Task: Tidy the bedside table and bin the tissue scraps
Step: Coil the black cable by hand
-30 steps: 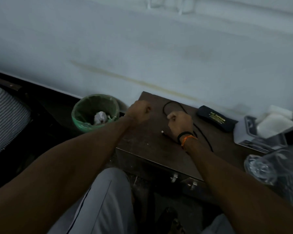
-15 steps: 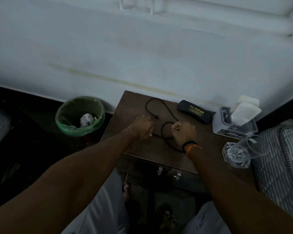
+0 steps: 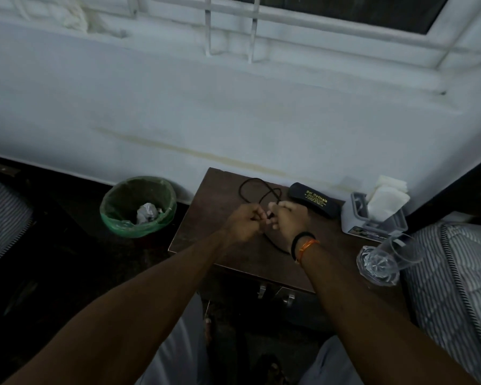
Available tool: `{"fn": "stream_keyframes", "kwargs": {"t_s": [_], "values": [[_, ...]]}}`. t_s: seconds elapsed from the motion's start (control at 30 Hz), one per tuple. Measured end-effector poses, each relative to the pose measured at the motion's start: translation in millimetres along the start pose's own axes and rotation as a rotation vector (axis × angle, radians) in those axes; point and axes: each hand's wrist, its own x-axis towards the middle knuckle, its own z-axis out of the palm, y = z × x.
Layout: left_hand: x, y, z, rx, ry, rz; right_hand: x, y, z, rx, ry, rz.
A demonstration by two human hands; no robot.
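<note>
Hands, left hand (image 3: pixel 245 222) and right hand (image 3: pixel 288 218), both pinching black cable (image 3: pixel 257 190) mid-table (image 3: pixel 195 232), well inside edges.

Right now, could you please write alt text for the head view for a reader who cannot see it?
Both hands, left hand and right hand, meet over a dark bedside table, gripping a black cable that loops toward the wall. A black glasses case, tissue holder and clear glass sit to the right; a green-lined bin with crumpled tissue stands left.

Dim, bluish, underexposed view; deep shadow over the floor, wide-angle bending at the edges.
</note>
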Motion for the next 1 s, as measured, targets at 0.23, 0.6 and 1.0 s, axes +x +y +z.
{"fn": "stream_keyframes", "kwargs": {"t_s": [0.23, 0.6, 1.0], "values": [[-12.1, 51.0, -24.5, 0.221, 0.303, 0.237, -16.9, -39.5, -17.7, -0.382, 0.001, -0.291], [-18.0, 157.5, -41.0, 0.138, 0.045, 0.165, -43.3, -90.9, -67.0, -0.485, 0.258, -0.629], [-49.3, 191.1, -26.3, -0.567, -0.139, 0.148, -65.0, -116.5, -75.0, -0.217, 0.266, -0.597]]}}
